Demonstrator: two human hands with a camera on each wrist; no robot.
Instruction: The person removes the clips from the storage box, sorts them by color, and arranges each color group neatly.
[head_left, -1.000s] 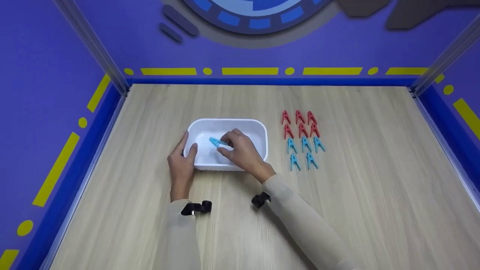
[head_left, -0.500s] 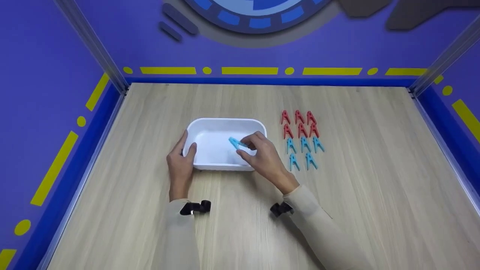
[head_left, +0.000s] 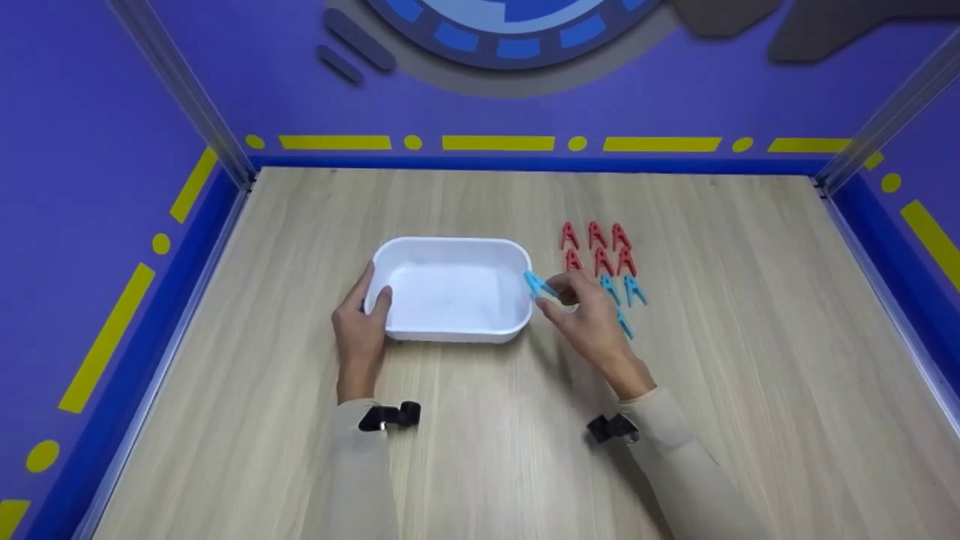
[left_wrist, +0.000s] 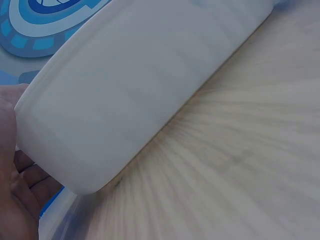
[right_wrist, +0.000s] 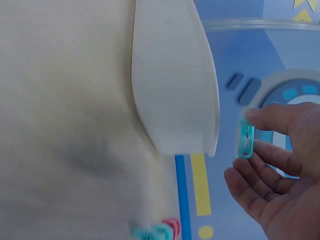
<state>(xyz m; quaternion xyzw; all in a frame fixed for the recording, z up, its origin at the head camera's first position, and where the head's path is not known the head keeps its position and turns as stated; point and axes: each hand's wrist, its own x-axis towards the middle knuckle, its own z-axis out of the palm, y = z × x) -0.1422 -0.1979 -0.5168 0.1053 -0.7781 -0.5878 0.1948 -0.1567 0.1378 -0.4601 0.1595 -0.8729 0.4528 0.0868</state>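
My left hand (head_left: 361, 330) grips the left end of a white plastic tub (head_left: 450, 296), thumb over the rim and fingers outside. Nothing lies inside the tub. Just past its right rim, my right hand (head_left: 592, 322) pinches a light-blue clothespin (head_left: 537, 285) between thumb and fingers; the right wrist view shows the clothespin (right_wrist: 245, 137) end-on, held above the table. Several red clothespins (head_left: 603, 262) lie in rows right of the tub. Blue clothespins (head_left: 635, 290) lie in front of them, partly hidden behind my right hand.
The tub stands on a light wood-grain table (head_left: 480, 450). Blue-purple panels (head_left: 525, 105) with yellow marks enclose its back and sides. Black wrist cameras (head_left: 611, 429) sit on both wrists.
My right hand has moved right, carrying the blue clothespin from inside the tub's outline to beyond its right rim, and now covers some blue clothespins. The left hand keeps its place.
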